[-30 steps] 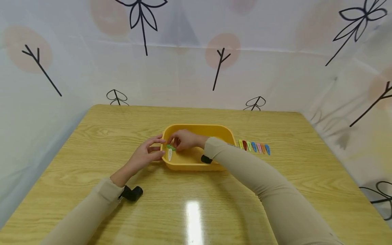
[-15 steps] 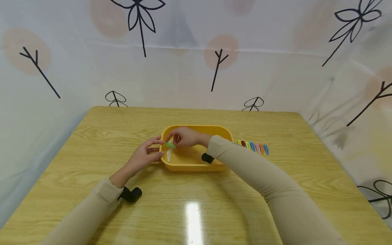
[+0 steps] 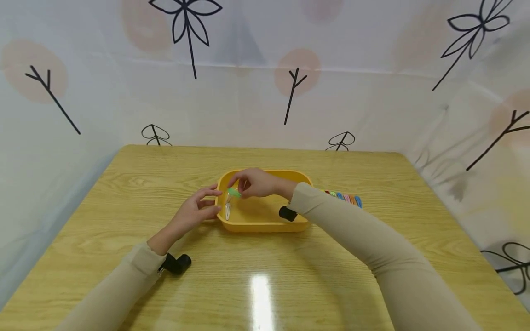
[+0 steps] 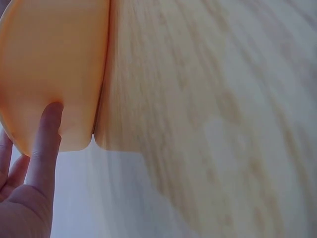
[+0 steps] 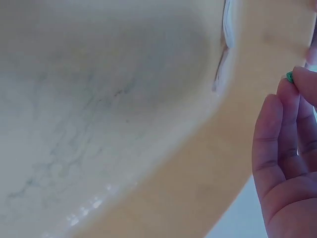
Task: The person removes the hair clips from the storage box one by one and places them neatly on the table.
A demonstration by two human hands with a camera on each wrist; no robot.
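My right hand (image 3: 258, 183) pinches a green snap hair clip (image 3: 233, 192) over the left part of a yellow tray (image 3: 256, 227). In the right wrist view, only a small end of the green hair clip (image 5: 290, 77) shows between thumb and finger. A white hair clip (image 3: 227, 211) lies inside, near the left wall. Just behind it is a second clip (image 3: 229, 197), thin and pale, partly hard to make out. At the left end of the tray, my left hand (image 3: 196, 204) rests its extended fingers against wall and rim; in the left wrist view one straight finger (image 4: 47, 134) presses the wall.
To the right of the tray, a row of several coloured hair clips (image 3: 345, 197) lies on the wooden table (image 3: 265, 262), partly hidden by the right sleeve (image 3: 352, 230). A printed white cloth (image 3: 248, 101) hangs behind the table.
My right hand has lifted the green hair clip from the tray floor and moved slightly up and right with it. My left hand stays at the tray's left end.
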